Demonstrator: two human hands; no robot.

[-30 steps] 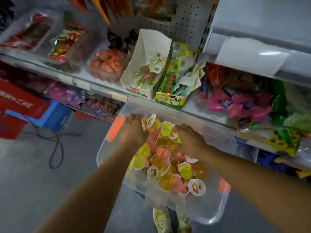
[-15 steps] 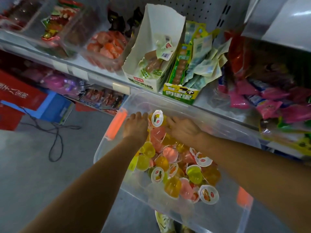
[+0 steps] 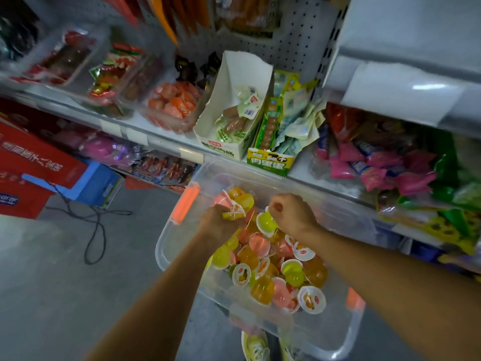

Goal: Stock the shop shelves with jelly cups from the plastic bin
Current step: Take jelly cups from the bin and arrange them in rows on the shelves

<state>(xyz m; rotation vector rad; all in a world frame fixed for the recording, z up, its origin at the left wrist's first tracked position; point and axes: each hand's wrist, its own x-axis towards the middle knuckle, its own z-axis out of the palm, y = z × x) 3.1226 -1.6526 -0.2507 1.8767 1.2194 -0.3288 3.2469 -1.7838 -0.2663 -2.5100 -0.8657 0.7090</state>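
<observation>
A shelf [image 3: 156, 138] runs across from 9 to 3 o'clock, and its front edge stands right against the far wall of the bin [image 3: 325, 334]. On the shelf at 12 o'clock of the bin stands a torn white box [image 3: 231, 82] of sausages, with a green box [image 3: 268, 162] of packets just beside it on the right. Pink packets [image 3: 377, 173] lie at 2 o'clock, and a clear tub [image 3: 174, 102] of orange snacks sits at 11 o'clock. Lower down at 9 o'clock a red box [image 3: 33, 162] and a blue box [image 3: 96, 183] rest near the floor [image 3: 52, 282], where a black cable [image 3: 96, 230] loops. Shoes [image 3: 256, 346] show under the bin at 6 o'clock. The bin is clear plastic with orange clips [image 3: 186, 204] at its ends and hangs tilted in front of the shelf. Loose jelly cups [image 3: 263, 272] in yellow, orange, pink and green are heaped in its middle, some with their printed lids up. The left hand [image 3: 221, 225] is inside the bin at its 10 o'clock corner, fingers curled round a handful [image 3: 235, 204] of yellow and pink cups lifted above the heap. The right hand [image 3: 292, 216] is just beside it at 12 o'clock, fingers closed into a fist, and appears to pinch a green cup [image 3: 266, 222] by its rim. The two hands are near each other but apart.
</observation>
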